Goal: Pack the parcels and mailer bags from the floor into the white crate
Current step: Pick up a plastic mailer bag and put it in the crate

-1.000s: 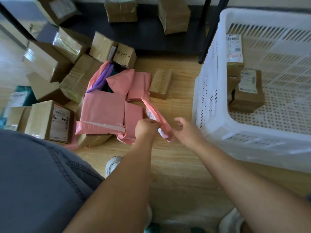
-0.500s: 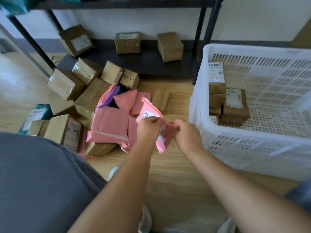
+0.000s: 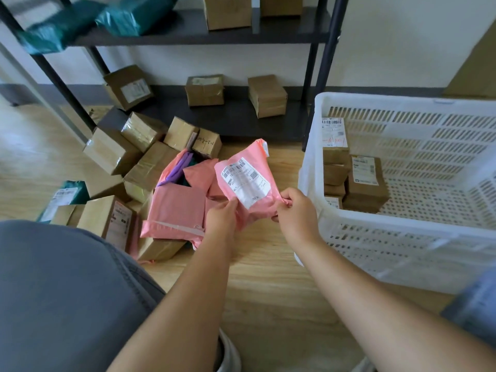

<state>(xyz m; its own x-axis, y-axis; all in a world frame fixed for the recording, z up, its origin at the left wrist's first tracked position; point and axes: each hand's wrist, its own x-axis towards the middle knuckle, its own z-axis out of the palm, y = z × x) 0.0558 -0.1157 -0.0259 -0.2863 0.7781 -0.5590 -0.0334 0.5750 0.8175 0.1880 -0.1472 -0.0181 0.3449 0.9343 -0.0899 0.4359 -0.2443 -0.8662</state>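
Note:
A pink mailer bag [image 3: 241, 167] with a white shipping label is held up above the floor, label facing me. My left hand [image 3: 221, 218] grips its lower left edge and my right hand [image 3: 295, 210] pinches its lower right corner. The white crate [image 3: 402, 240] stands on the floor just right of my hands, with several brown parcels [image 3: 363, 183] stacked at its left side. More pink mailer bags [image 3: 177, 208] lie on the floor left of my hands, among brown cardboard parcels [image 3: 110, 150].
A black metal shelf rack [image 3: 326, 63] stands behind the pile, with brown boxes [image 3: 267, 95] on its bottom shelf and teal bags [image 3: 134, 14] higher up. A teal mailer [image 3: 67, 194] lies at the far left. My grey-clad knee [image 3: 53, 291] fills the lower left.
Both hands have lifted the pink mailer off the floor and turned it so its label faces up. The view has tilted upward, showing more of the rack.

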